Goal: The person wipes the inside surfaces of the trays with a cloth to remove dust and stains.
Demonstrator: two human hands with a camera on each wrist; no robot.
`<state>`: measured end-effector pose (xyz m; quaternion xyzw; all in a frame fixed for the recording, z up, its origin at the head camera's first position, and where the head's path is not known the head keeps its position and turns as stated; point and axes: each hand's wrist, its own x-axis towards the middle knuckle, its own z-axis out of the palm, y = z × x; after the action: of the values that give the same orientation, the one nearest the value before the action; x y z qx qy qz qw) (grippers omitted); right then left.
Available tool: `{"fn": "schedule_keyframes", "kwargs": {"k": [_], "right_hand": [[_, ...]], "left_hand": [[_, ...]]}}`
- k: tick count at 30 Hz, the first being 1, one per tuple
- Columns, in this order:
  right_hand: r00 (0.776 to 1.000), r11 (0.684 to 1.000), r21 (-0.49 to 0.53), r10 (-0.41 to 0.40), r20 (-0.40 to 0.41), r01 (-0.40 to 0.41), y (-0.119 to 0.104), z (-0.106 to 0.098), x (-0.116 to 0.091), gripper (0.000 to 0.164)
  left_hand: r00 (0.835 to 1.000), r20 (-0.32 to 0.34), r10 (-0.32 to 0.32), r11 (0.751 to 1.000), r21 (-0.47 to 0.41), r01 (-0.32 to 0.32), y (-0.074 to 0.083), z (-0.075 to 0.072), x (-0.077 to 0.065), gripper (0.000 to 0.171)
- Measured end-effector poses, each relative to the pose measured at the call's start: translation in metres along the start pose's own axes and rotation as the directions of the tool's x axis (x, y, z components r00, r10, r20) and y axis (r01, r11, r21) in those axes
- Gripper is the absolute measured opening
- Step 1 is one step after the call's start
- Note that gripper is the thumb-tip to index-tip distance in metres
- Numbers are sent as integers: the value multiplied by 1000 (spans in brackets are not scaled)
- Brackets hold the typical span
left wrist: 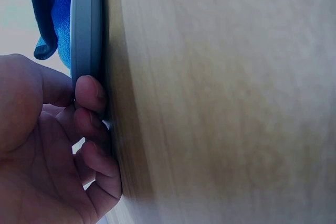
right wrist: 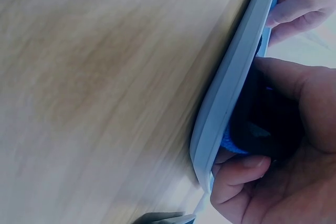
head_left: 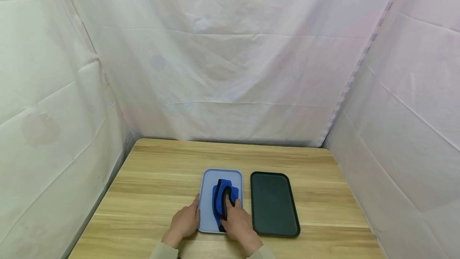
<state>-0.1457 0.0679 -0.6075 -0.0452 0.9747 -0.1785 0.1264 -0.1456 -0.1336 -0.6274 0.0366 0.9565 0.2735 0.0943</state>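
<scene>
A light blue tray (head_left: 205, 211) lies on the table, with a folded blue cloth (head_left: 224, 185) with black edging on it. My left hand (head_left: 185, 221) is at the tray's left side. In the left wrist view, the left thumb is inside the rim and the fingertips (left wrist: 90, 94) press the outer wall, pinching it. On the cloth's near right part is my right hand (head_left: 238, 222). Seen from the right wrist, its thumb and curled fingers hold a black-edged fold (right wrist: 262, 124) just above the tray. The palm hides part of the cloth.
A dark green tray (head_left: 274, 203) lies to the right, a narrow gap from the light blue one. The wood-grain table (head_left: 154, 179) has white fabric walls (head_left: 230, 71) at its back and sides.
</scene>
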Motion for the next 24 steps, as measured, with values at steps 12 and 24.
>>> {"fn": "schedule_keyframes", "kwargs": {"k": [12, 24], "right_hand": [[1000, 999, 32, -10, -8, 11, 5, -4, 1, 84], [999, 999, 27, -32, -14, 32, 9, -5, 9, 80]], "left_hand": [[1000, 4, 2, 1000, -8, -2, 0, 0, 0, 57], [999, 29, 12, 1000, 21, -13, 1, -3, 1, 57]]}}
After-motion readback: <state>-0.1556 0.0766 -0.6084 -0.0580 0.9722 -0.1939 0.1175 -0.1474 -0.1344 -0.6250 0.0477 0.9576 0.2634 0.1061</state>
